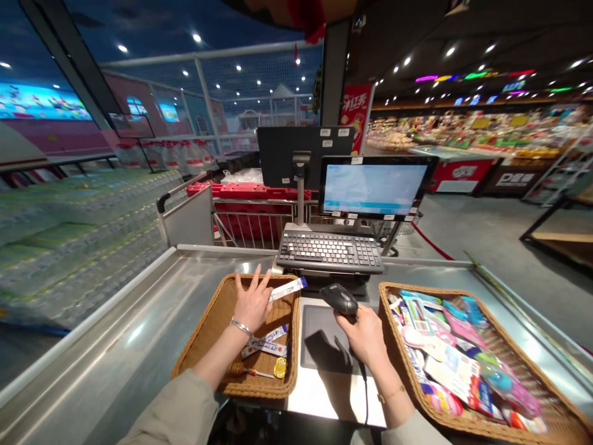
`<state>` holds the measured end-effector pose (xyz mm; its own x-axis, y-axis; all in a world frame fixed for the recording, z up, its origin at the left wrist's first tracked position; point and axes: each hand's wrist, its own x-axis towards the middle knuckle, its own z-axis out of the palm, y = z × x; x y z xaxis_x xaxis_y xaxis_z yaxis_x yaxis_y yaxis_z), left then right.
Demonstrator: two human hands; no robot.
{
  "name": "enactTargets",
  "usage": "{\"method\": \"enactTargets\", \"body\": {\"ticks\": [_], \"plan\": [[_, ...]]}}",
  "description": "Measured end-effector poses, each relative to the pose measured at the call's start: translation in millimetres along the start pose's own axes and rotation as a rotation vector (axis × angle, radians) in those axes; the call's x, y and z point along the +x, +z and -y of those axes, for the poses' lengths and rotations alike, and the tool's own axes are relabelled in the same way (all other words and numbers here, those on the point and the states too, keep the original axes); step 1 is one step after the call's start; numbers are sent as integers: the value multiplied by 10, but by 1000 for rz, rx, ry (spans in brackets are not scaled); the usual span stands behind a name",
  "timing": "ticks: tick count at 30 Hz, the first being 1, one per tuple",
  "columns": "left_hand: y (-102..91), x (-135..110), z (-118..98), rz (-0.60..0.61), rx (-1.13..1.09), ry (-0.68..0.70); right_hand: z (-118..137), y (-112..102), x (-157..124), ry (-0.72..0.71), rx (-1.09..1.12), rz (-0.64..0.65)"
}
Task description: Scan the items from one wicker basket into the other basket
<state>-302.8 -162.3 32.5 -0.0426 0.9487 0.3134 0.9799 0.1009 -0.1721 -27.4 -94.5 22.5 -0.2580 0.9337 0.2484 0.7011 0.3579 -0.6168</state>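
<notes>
Over the left wicker basket (188,355), my left hand (252,303) pinches a slim white packet (288,288) near the thumb, its other fingers spread. The packet has a barcode on its face and a blue end, which points right. Below the hand lie similar slim packets (266,347), a screwdriver (259,372) and a small round yellow item (280,368). My right hand (364,334) is wrapped round a black barcode scanner (340,299), held over the counter between the baskets. The scanner's head points left, towards the packet, and its cable hangs down.
The right wicker basket (563,414) holds many colourful packaged goods. Behind the baskets stand a keyboard (331,250), a lit monitor (374,188) and a second screen (282,157) seen from behind. A metal counter (134,334) spreads left, beside stacked bottles (83,241). A cart (245,225) stands beyond.
</notes>
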Motion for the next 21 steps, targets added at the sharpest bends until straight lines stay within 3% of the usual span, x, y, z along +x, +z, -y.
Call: {"method": "enactTargets", "body": {"ticks": [10,21], "plan": [[-25,224,-332,-107,-67,88,-153,-109,-65,-32,-26,-109],[12,446,-604,-213,-96,186,-323,-203,-86,-24,-42,-107]]}}
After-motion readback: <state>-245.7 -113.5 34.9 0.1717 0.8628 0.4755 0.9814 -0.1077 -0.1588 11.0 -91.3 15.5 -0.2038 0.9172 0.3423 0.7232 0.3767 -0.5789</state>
